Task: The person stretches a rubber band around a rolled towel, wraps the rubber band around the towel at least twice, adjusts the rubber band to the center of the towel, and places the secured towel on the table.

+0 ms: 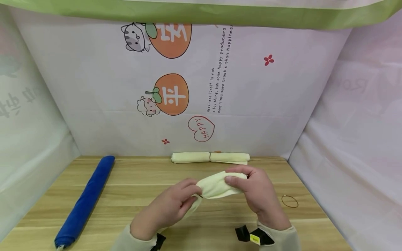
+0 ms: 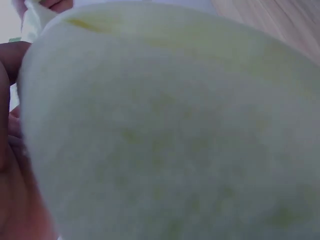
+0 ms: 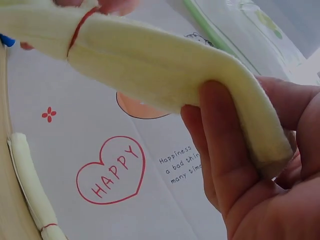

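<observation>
A white printed backdrop (image 1: 251,87) rises behind the wooden table (image 1: 135,181), a green strip running across its top. On the table's left side a blue roll (image 1: 86,204) lies slantwise. Near the middle, a pale yellow roll (image 1: 216,186) is held up above the wood, and a matching roll (image 1: 191,157) lies at the far edge against the backdrop, tied about its middle. The right hand (image 1: 260,191) grips the raised roll's right end between thumb and fingers, where the cloth bends downward. The left hand (image 1: 169,205) curls its fingers around the same roll near its middle; the cloth fills most of the left wrist view, so I cannot tell whether those fingertips pinch the tie too. A black strap (image 1: 242,233) sits by the right cuff. A loose loop (image 1: 290,207) lies on the wood to the right of the right hand. Thinnest is the red tie (image 3: 76,32) encircling the held roll.
</observation>
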Demonstrator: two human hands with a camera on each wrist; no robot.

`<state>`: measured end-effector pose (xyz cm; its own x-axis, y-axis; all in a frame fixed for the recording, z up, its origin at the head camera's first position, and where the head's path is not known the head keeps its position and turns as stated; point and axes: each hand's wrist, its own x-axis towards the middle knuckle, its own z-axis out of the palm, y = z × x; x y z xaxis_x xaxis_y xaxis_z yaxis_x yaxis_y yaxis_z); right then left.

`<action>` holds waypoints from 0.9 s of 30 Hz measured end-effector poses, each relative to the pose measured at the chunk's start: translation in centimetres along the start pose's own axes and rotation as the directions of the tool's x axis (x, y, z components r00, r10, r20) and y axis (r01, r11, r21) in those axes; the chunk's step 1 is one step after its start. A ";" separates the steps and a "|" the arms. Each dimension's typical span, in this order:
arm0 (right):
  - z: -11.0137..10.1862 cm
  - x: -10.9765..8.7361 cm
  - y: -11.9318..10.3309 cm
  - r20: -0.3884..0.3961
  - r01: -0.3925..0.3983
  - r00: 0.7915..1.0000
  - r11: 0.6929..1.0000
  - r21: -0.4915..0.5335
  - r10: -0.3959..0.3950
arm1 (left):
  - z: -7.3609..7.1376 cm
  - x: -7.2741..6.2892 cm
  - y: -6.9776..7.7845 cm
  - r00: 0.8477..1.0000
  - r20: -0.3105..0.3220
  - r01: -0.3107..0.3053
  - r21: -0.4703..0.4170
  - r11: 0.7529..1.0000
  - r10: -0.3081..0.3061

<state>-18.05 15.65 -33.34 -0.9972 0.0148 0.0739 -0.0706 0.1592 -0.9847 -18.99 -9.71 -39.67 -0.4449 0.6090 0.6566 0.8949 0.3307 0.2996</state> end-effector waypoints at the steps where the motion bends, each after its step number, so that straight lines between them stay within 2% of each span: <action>1: 0.1 0.0 -0.1 0.001 -0.001 1.000 1.000 0.018 0.001 | 0.0 0.0 0.0 1.000 0.000 -0.012 0.032 0.999 0.012; 4: 0.2 0.0 -0.1 0.003 -0.008 1.000 0.998 0.070 0.008 | 0.2 -0.1 0.0 1.000 0.011 -0.024 0.115 0.993 0.023; 8: 0.4 0.2 0.0 -0.006 -0.034 0.999 0.996 0.084 0.035 | 0.2 -0.3 0.0 0.997 0.067 0.023 0.162 0.986 -0.035; 12: 0.5 0.7 0.4 -0.004 -0.054 0.999 0.994 0.091 0.054 | -0.2 -0.3 0.0 0.988 0.102 0.102 0.114 0.988 -0.114; 15: 0.8 0.8 0.8 0.035 -0.060 0.998 0.987 0.151 0.055 | -0.5 -0.4 0.1 0.983 0.090 0.150 0.084 0.985 -0.158; 19: 1.3 0.8 1.1 0.090 -0.048 0.995 0.979 0.199 0.031 | -0.1 -0.2 0.0 0.987 0.061 0.143 0.090 0.986 -0.149; 21: 1.2 0.7 1.0 0.113 -0.022 0.994 0.990 0.142 0.006 | 0.0 -0.2 0.0 0.985 0.063 0.153 0.074 0.985 -0.158; 23: 0.7 0.5 0.9 0.136 0.039 0.990 0.999 0.010 -0.040 | -0.2 -0.2 0.1 0.979 0.078 0.189 0.032 0.981 -0.191; 24: 0.5 0.4 0.8 0.160 0.083 0.985 0.994 -0.065 -0.072 | -0.3 -0.3 0.1 0.973 0.088 0.213 0.012 0.977 -0.213; 25: 0.2 0.3 0.8 0.195 0.144 0.974 0.981 -0.130 -0.117 | -0.5 -0.3 0.2 0.965 0.101 0.242 -0.009 0.970 -0.240; 27: -0.4 0.2 0.8 0.278 0.303 0.932 0.920 -0.247 -0.233 | -0.8 -0.4 0.2 0.951 0.126 0.291 -0.040 0.956 -0.284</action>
<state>-18.29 16.15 -34.04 -0.9203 -0.2974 0.2540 -0.3609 0.3952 -0.8448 -18.55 -10.46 -39.32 -0.6811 0.5761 0.4519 0.7277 0.4643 0.5048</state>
